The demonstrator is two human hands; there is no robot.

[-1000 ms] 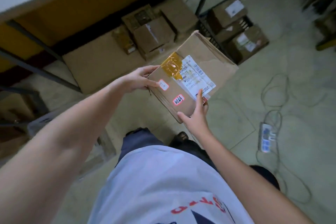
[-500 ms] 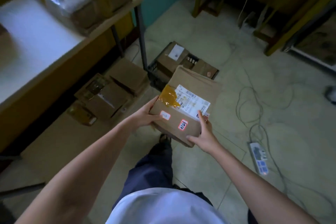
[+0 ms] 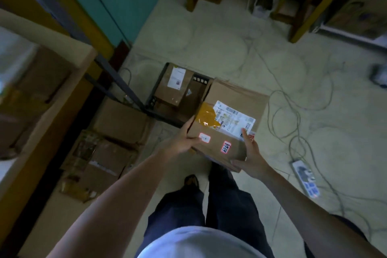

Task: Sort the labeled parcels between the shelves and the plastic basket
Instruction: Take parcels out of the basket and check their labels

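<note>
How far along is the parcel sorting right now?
Done: a labeled parcel lies in the basket. In hand: left hand and right hand grip a taped parcel near it. Left: placing that one; boxes by the shelf may be unsorted.

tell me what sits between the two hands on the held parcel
Head view: between the left hand and right hand lies the near face of the parcel, carrying a small white sticker and a red sticker.
</note>
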